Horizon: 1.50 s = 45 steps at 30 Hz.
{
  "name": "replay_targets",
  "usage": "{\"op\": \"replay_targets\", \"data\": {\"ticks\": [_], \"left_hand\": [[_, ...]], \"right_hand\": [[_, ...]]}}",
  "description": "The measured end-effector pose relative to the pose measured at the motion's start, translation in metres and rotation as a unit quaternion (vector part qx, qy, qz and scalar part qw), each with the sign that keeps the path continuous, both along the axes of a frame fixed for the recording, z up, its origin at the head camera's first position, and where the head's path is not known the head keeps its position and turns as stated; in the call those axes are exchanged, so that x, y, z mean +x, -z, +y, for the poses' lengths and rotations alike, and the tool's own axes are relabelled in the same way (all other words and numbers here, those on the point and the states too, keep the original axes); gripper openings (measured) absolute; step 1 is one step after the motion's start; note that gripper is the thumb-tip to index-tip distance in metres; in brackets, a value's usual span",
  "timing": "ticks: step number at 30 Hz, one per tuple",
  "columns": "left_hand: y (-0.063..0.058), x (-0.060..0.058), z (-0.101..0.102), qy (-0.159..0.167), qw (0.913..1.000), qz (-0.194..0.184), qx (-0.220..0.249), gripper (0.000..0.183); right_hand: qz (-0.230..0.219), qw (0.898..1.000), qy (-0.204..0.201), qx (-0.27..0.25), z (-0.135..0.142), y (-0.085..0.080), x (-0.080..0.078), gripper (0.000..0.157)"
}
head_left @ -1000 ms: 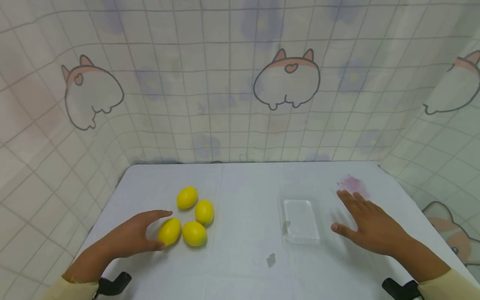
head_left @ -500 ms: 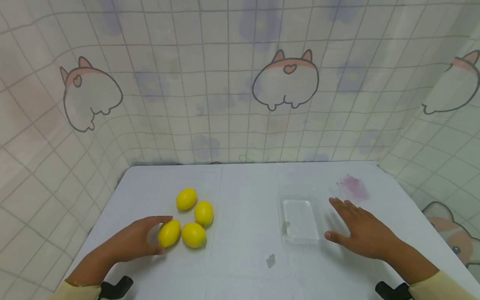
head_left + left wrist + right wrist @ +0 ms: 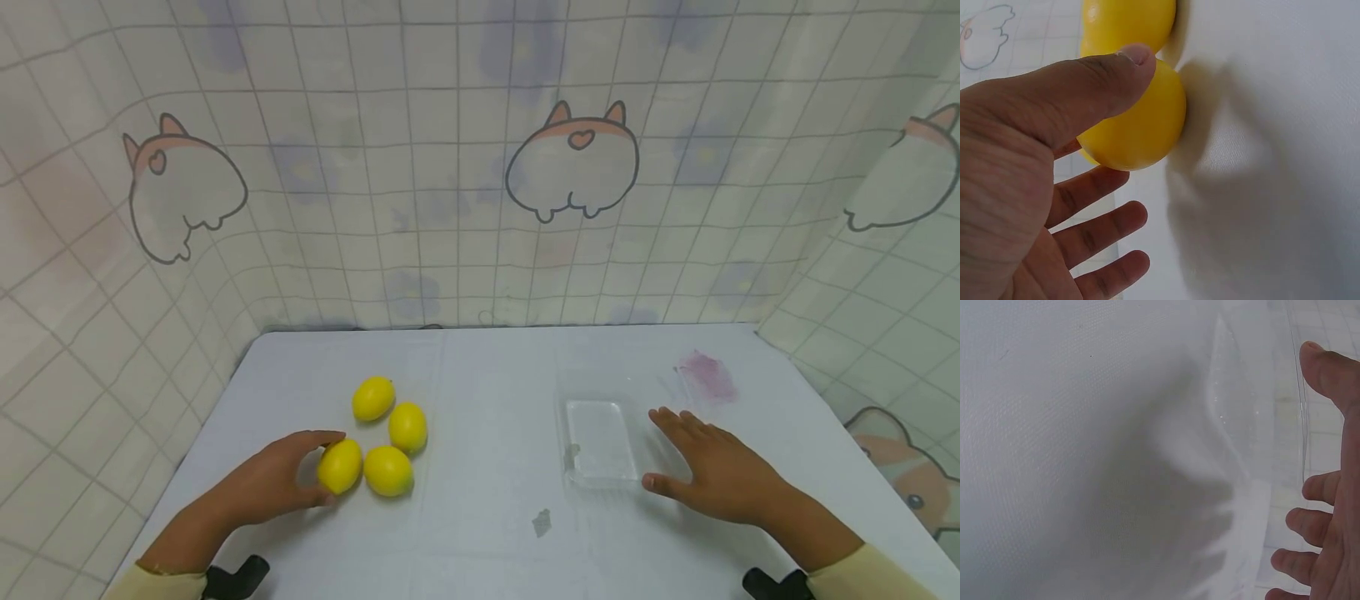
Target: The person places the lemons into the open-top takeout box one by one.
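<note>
- Left hand: thumb and forefinger clamped on the left lemon, remaining fingers apart and off it in the left wrist view.
- Left lemon sits toward the left edge of the worktop, seemingly resting on it.
- Front lemon close on its right; right lemon and far lemon lie beyond, toward the far edge.
- Two-digit hold on a smooth, rounded skin: could twist or roll out, in my judgement. Better to settle the pads around the widest part and bring the middle finger in.
- Squeeze evenly, just enough to stop slip; lift straight up before any sideways travel, or the front lemon may get nudged.
- Right hand: fingers apart, nothing held, just beside the clear tray, on its side toward the worktop's right edge. Contact with the rim: cannot tell.
- Tray looks light; a gentle touch there would serve, no shove.
</note>
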<state>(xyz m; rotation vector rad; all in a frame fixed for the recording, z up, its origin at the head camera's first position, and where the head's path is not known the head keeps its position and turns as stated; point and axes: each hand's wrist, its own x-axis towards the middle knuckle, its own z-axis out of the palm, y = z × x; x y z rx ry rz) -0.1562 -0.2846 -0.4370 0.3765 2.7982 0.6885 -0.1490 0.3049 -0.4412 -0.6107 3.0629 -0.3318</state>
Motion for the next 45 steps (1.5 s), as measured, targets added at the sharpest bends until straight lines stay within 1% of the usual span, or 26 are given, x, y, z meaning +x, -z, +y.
{"op": "replay_targets", "data": {"ticks": [4,8,11,18,24,27,32,37,41,45], "left_hand": [[0.000,0.001,0.003,-0.010,0.9999,-0.011,0.005,0.082],[0.002,0.000,0.004,-0.020,0.9995,-0.023,0.000,0.085],[0.004,0.000,0.005,-0.022,0.9995,-0.020,-0.004,0.085],[0.006,0.001,0.006,-0.021,0.9997,-0.001,-0.011,0.087],[0.006,0.004,0.005,-0.025,0.9995,-0.009,-0.014,0.092],[0.006,0.003,0.004,-0.020,0.9997,-0.004,-0.016,0.092],[0.009,0.002,0.003,-0.013,0.9995,0.019,-0.020,0.088],[0.011,0.002,0.003,-0.022,0.9976,0.057,-0.034,0.083],[0.005,0.002,0.004,-0.030,0.9952,0.088,-0.029,0.081],[-0.001,-0.001,0.006,-0.036,0.9927,0.113,-0.018,0.083]], "right_hand": [[-0.002,1.000,0.001,0.004,-0.001,0.000,0.000,0.095],[-0.005,1.000,0.003,0.002,-0.002,0.001,-0.001,0.095],[-0.009,1.000,0.006,0.002,-0.001,0.003,-0.002,0.095],[-0.014,1.000,0.009,0.007,-0.001,0.005,-0.004,0.097],[-0.012,1.000,0.006,0.003,0.000,0.005,-0.004,0.097],[-0.010,1.000,0.004,0.003,0.000,0.004,-0.004,0.097],[-0.007,1.000,0.005,0.001,0.001,0.004,-0.004,0.097],[-0.008,1.000,0.007,-0.002,0.000,0.002,-0.002,0.097],[-0.005,1.000,0.006,0.000,0.000,0.002,-0.003,0.097],[-0.001,1.000,0.003,0.002,0.001,0.002,-0.003,0.096]]}}
